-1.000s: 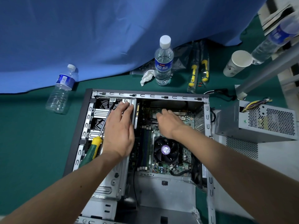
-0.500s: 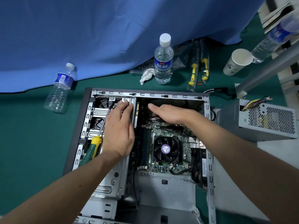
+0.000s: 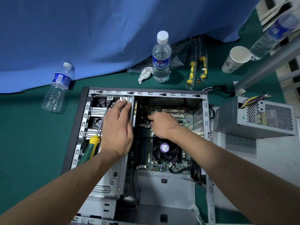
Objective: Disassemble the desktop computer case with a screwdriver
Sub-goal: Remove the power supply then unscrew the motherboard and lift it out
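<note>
Both hands are inside the open desktop case (image 3: 204, 114), which lies on its side on the green surface (image 3: 32, 143). Our left hand (image 3: 117, 132) rests flat, fingers straight, on the drive cage (image 3: 112, 181); the green-and-yellow screwdriver (image 3: 93, 143) lies just beside it, ungripped. Our right hand (image 3: 162, 125) has fingers curled down onto the motherboard (image 3: 181, 117) above the CPU fan (image 3: 164, 148); we cannot tell if it holds anything.

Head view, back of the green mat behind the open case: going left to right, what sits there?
Tilted clear bottle → crumpled tissue → upright water bottle → two bagged yellow-handled screwdrivers → paper cup.
</note>
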`<state>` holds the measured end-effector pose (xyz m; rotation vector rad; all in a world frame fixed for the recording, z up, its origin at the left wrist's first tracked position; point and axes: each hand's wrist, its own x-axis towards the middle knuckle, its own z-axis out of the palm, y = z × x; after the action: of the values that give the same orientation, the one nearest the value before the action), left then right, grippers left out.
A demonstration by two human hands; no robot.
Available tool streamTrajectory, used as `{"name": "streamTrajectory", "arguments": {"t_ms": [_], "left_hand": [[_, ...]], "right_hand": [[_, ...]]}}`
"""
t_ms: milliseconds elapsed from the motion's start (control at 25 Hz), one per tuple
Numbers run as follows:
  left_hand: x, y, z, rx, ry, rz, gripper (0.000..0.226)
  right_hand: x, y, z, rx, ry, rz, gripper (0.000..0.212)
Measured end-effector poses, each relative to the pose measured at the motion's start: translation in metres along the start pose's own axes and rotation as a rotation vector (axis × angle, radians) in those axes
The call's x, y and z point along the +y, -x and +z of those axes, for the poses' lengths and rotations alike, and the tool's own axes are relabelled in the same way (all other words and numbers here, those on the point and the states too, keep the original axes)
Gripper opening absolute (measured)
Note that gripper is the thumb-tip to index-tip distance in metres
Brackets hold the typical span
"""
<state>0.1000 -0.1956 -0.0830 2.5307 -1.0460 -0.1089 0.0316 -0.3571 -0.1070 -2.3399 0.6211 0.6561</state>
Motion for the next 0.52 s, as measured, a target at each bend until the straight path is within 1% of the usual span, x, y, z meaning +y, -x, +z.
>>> {"name": "streamTrajectory", "arguments": {"t_ms": [320,400,520], "left_hand": [[0.000,0.000,0.000,-0.001,-0.012,-0.003,0.052],[0.000,0.000,0.001,-0.002,-0.014,-0.006,0.052],[-0.001,0.000,0.002,0.002,-0.009,-0.001,0.052]], "right_hand": [[0.006,-0.015,-0.014,-0.044,-0.075,0.003,0.047],[0.003,-0.025,-0.019,-0.071,-0.035,0.007,0.046],[-0.004,-0.038,-0.016,-0.044,0.149,-0.045,0.026]]}}
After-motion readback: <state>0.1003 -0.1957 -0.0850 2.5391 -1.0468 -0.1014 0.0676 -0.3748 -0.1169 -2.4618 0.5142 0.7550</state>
